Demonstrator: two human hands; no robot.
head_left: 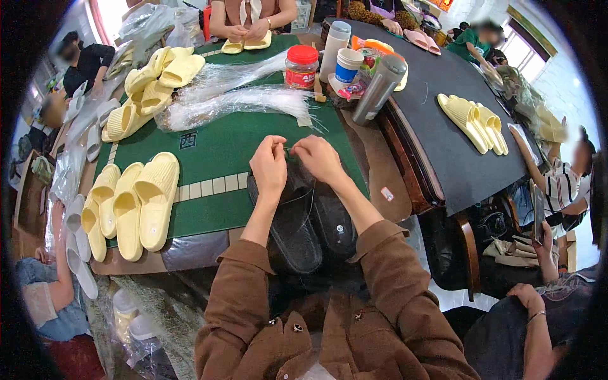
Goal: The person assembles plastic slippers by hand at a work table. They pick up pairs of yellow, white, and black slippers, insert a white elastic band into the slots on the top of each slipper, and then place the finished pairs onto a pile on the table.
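A pair of black slippers [295, 237] lies at the table's near edge, between my forearms, with the soles' heel ends toward me. Above their straps my left hand [270, 166] and my right hand [318, 158] face each other, fingertips pinched. A thin clear plastic strand [289, 149] shows faintly between the fingertips, and part of it seems to loop down over the slippers. Its exact path is hard to make out. Bundles of similar clear strands [234, 109] are spread on the green mat [221, 149] beyond my left hand.
Pale yellow slippers [157, 196] stand at left, with more yellow slippers [155, 88] piled behind. A red-lidded jar [301, 66], a paper cup [347, 65] and grey flasks [380, 88] stand beyond my right hand. Other people sit around; one person's hands [249, 30] hold yellow slippers opposite.
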